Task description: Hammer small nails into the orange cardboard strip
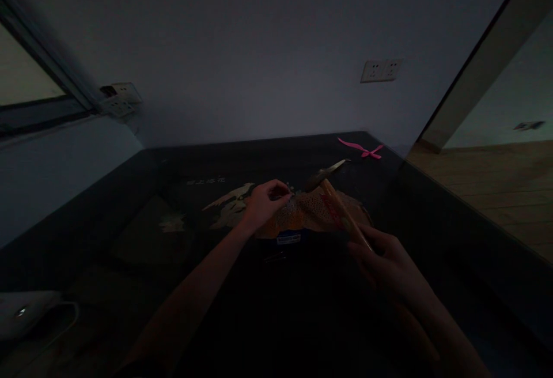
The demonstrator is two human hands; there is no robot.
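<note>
My left hand is closed in a pinch over the left part of a patterned orange-brown packet; what its fingertips hold is too small to make out. My right hand is wrapped round the lower end of a long brown wooden stick, which slants up and left across the packet's right part. Just beyond the stick's upper end lies a dark spoon-like tool with a pale, pointed handle. A blue label with white print shows at the packet's near edge.
A pink ribbon-like item lies at the back right of the dark table. A white device with a cable is at the lower left. Wall sockets are behind. The room is dim.
</note>
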